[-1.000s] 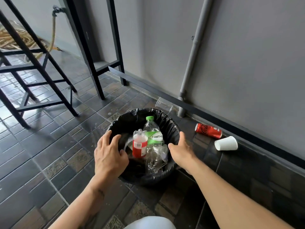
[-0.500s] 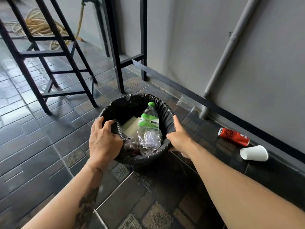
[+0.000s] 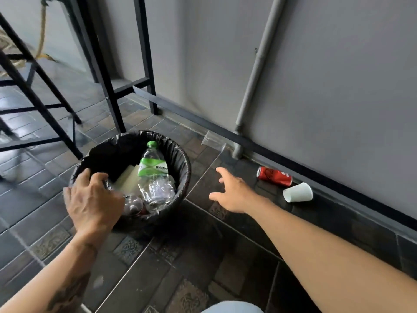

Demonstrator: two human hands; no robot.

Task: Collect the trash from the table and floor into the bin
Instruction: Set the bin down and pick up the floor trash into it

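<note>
Head view: a dark tiled floor [image 3: 40, 206] is being shown below a grey wall [image 3: 338, 86], with a grey pipe [image 3: 257, 71] running down the wall to the floor. Black table legs [image 3: 106, 86] are standing at upper left. A round bin [image 3: 180, 159] lined with a black bag is sitting on the floor near those legs. The bin's near-left rim is being gripped by the left hand [image 3: 92, 202], its grip clamped over the edge with the fingers curled inward. Inside the bin, a crushed clear bottle [image 3: 153, 175] with a green cap and label is lying tilted, its cap toward the far rim; pale flat pieces [image 3: 127, 179] are lying beside it, and other dark items near the left hand cannot be made out. The right hand [image 3: 234, 193] is being held above the floor to the right of the bin, apart from it, its grip open with fingers spread and nothing held. A red can [image 3: 274, 176] is lying on its side by the wall, and a white cup [image 3: 297, 192] is lying tipped over just beside it. A clear cup [image 3: 213, 142] is lying on its side near the pipe's foot, beyond the bin.
</note>
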